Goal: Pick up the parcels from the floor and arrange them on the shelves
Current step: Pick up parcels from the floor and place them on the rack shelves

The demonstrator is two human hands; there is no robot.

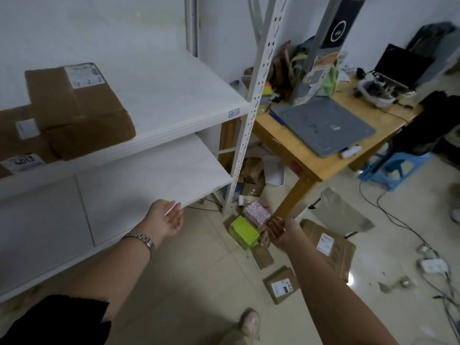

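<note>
Parcels lie scattered on the tiled floor by the shelf's foot: a green box [244, 232], a pink patterned box [256, 213], a small brown labelled box [281, 285], a larger brown labelled carton [328, 242] and a grey bag [344, 211]. My right hand [280, 231] reaches out, fingers relaxed and empty, just right of the green box. My left hand [165, 216] is open, its fingers touching the front edge of the lower white shelf [154, 180]. On the upper shelf [174, 95] sit a brown box [79, 108] and another brown box [20, 140] at the left.
A white perforated upright [251, 108] stands at the shelf's corner. To the right, a wooden table [321, 168] carries a grey mat and clutter. A blue stool [395, 168], cables [403, 227] and my shoe [250, 322] are on the floor.
</note>
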